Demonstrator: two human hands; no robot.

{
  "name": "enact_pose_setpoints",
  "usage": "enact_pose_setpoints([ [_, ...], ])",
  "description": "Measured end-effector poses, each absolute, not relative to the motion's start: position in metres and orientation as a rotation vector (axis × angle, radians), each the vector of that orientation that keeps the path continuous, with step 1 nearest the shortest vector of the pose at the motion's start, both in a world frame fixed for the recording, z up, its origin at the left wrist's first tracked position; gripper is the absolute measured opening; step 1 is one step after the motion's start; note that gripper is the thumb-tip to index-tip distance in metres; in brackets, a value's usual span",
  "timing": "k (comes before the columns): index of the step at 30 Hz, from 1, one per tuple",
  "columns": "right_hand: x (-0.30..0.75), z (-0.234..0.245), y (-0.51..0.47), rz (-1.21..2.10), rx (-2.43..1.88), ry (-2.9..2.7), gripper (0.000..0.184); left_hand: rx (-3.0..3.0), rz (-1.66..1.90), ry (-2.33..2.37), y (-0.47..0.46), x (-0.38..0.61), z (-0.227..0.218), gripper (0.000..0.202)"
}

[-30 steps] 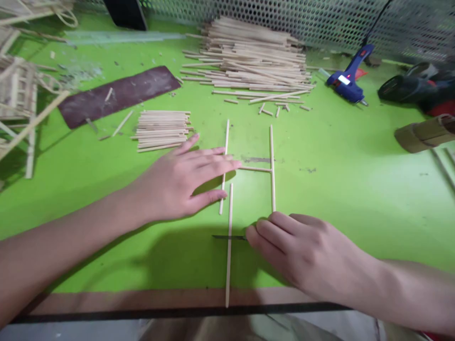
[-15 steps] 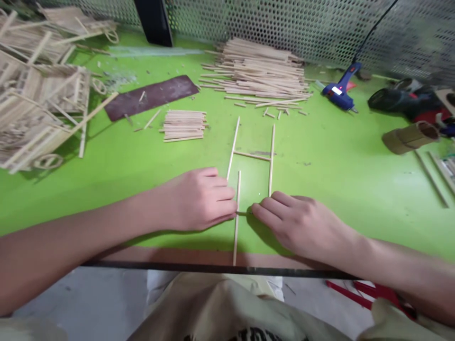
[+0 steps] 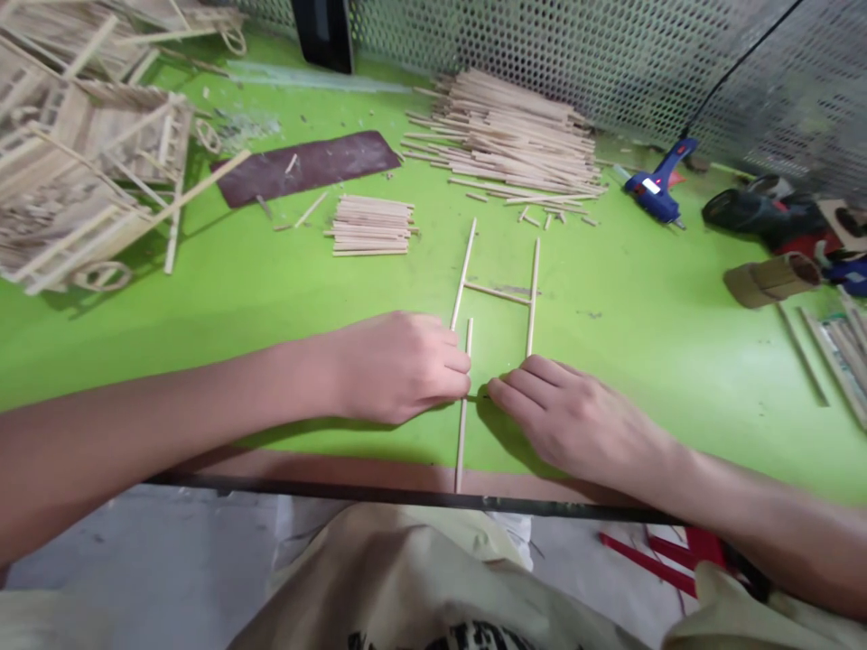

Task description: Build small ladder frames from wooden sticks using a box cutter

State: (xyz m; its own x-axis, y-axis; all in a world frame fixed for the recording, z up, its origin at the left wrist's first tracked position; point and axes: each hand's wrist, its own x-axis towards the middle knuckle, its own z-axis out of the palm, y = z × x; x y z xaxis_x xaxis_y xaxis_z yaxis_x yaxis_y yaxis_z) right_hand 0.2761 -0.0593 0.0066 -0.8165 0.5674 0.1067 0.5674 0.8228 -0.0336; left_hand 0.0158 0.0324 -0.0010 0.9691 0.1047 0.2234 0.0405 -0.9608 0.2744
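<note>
A long thin wooden stick point(image 3: 463, 424) lies front to back near the green table's front edge. My left hand point(image 3: 399, 366) is curled with its fingertips pressed against the stick from the left. From the right, my right hand point(image 3: 562, 411) pinches a thin dark blade whose tip meets the stick. Just behind them lies an H-shaped frame point(image 3: 498, 293) of three sticks, two long rails joined by a short crosspiece.
A small stack of short sticks point(image 3: 371, 226) and a large heap of long sticks point(image 3: 508, 135) lie further back. A brown sandpaper sheet point(image 3: 308, 167) and a stick-built model point(image 3: 81, 181) are at left. A blue glue gun point(image 3: 654, 185), a drill point(image 3: 759, 212) and a cardboard tube point(image 3: 769, 280) are at right.
My left hand pulled back off the frame, curled, and came to press on the loose stick. The right hand stayed at the stick. The camera view shifted back and to the left.
</note>
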Motion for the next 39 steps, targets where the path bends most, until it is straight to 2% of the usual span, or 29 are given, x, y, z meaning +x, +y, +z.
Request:
enact_pose_setpoints([
  [6, 0.268, 0.005, -0.055, -0.002, -0.909, -2.91, 0.025, 2.845, 0.267, 0.122, 0.035, 0.008, 0.005, 0.03],
  [15, 0.264, 0.005, -0.054, -0.114, -0.947, -2.883, 0.023, 2.988, 0.475, 0.167, 0.048, 0.002, 0.001, 0.026],
  [19, 0.269, 0.004, -0.056, -0.244, -0.914, -2.828, 0.027, 2.95, 0.555, 0.469, 0.057, -0.004, 0.002, 0.038],
  [21, 0.272, 0.003, -0.056, -0.28, -0.91, -2.803, 0.029, 2.958, 0.434, 0.496, 0.062, -0.006, -0.001, 0.041],
  [28, 0.282, 0.004, -0.051, -0.28, -0.921, -2.762, 0.028, 2.903, 0.418, 0.484, 0.079, 0.0, -0.016, 0.036],
  [39, 0.284, 0.0, -0.044, -0.259, -0.956, -2.796, 0.023, 2.99, 0.528, 0.563, 0.07, 0.01, -0.014, 0.039],
])
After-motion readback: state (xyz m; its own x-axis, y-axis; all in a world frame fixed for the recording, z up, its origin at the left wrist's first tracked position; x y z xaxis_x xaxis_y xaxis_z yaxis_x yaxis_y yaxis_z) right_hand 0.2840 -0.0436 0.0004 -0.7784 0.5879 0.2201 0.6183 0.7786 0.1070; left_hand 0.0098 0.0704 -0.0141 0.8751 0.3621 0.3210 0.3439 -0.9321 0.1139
